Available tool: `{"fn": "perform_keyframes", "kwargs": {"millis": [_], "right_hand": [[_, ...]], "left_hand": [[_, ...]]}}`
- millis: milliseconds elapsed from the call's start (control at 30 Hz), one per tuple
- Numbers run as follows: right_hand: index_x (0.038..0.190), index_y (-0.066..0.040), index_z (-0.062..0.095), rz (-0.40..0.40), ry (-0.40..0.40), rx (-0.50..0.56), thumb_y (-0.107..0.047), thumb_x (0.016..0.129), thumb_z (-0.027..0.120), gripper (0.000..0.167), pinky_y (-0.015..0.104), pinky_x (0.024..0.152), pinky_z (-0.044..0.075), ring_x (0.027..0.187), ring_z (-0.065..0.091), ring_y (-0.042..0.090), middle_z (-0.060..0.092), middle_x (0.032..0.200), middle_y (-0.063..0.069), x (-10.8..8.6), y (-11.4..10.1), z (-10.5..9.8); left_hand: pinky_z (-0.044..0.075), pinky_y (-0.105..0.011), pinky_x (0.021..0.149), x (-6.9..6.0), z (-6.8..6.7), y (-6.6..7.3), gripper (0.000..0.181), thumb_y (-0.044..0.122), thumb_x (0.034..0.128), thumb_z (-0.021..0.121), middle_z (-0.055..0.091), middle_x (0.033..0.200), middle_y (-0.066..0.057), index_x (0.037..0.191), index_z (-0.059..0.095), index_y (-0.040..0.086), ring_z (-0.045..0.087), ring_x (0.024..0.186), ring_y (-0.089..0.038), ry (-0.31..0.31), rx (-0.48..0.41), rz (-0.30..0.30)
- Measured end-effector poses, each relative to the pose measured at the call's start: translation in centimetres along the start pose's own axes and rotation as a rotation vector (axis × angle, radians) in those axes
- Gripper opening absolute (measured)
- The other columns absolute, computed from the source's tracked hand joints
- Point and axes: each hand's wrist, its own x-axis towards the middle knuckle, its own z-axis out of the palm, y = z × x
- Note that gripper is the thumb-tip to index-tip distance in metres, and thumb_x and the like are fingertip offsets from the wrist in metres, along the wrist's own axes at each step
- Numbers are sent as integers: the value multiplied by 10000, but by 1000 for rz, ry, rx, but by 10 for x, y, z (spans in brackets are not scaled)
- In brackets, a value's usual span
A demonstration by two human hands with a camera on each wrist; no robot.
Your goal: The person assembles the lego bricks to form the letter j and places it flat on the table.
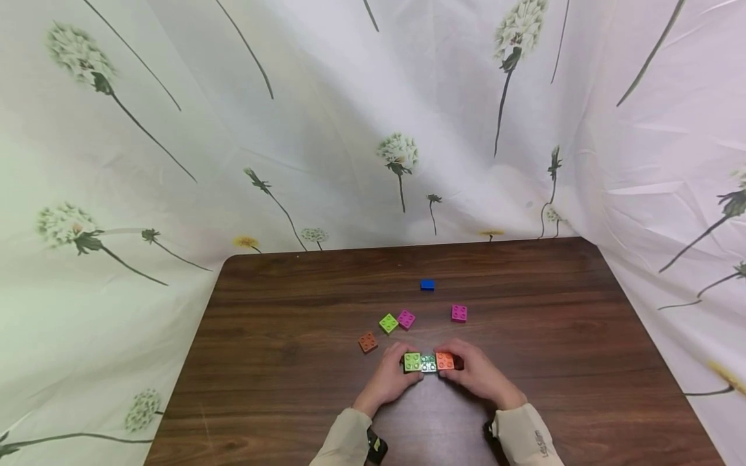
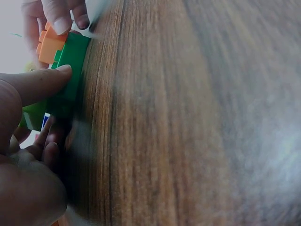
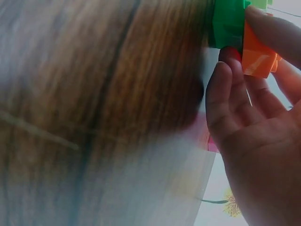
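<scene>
A green block [image 1: 428, 364] lies on the table between both hands, with a lime block [image 1: 412, 362] on its left end and an orange block [image 1: 445, 361] on its right end. My left hand [image 1: 389, 375] holds the lime end, its thumb against the green side in the left wrist view [image 2: 70, 80]. Thumb and fingers of my right hand [image 1: 479, 373] pinch the orange block; the right wrist view shows this orange block [image 3: 257, 52] on top of the green block [image 3: 228, 23], overhanging its end.
Beyond the hands on the wooden table [image 1: 280, 388] lie a brown block [image 1: 368, 342], a lime block [image 1: 388, 323], two magenta blocks [image 1: 406, 319] [image 1: 459, 314] and a blue block [image 1: 428, 285]. A flowered cloth [image 1: 338, 129] hangs behind the table.
</scene>
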Motion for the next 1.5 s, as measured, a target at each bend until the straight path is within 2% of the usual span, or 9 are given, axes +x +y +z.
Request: {"fn": "perform_keyframes", "kwargs": {"millis": [300, 633, 767, 1233, 1500], "right_hand": [[1119, -164, 684, 7, 39, 0, -146, 781, 787, 354, 270, 859, 464, 963, 581, 80, 648, 1052, -89, -1, 0, 4], [1094, -205, 661, 153, 16, 102, -199, 802, 781, 316, 231, 782, 445, 902, 546, 98, 617, 1026, -64, -1, 1, 8], [1095, -197, 655, 180, 10, 116, -213, 805, 779, 316, 234, 775, 440, 899, 538, 114, 615, 1022, -49, 1, 1, 10], [1046, -175, 666, 207, 64, 60, -145, 748, 813, 333, 320, 833, 423, 942, 549, 139, 629, 1021, -20, 8, -3, 20], [1054, -166, 669, 249, 103, 59, -102, 770, 789, 315, 353, 846, 431, 941, 546, 140, 616, 1033, -4, 13, -8, 21]], "left_hand": [[432, -454, 956, 0, 0, -1, 322, 173, 809, 768, 573, 1161, -2, 1089, 609, 187, 504, 1135, -212, -1, -7, 7], [426, -469, 969, 0, 0, -1, 320, 174, 811, 766, 575, 1170, -5, 1091, 612, 189, 502, 1147, -218, -2, -7, -2], [423, -476, 973, 0, 0, -1, 319, 172, 815, 761, 573, 1173, -3, 1097, 612, 189, 502, 1149, -220, -2, -17, -6], [422, -488, 981, 1, 3, -2, 366, 146, 828, 746, 564, 1195, -17, 1163, 600, 171, 518, 1160, -233, 19, -27, -6], [431, -497, 991, 4, 4, -2, 427, 86, 856, 702, 546, 1243, -70, 1254, 557, 138, 536, 1163, -246, 57, -84, -19]]}}
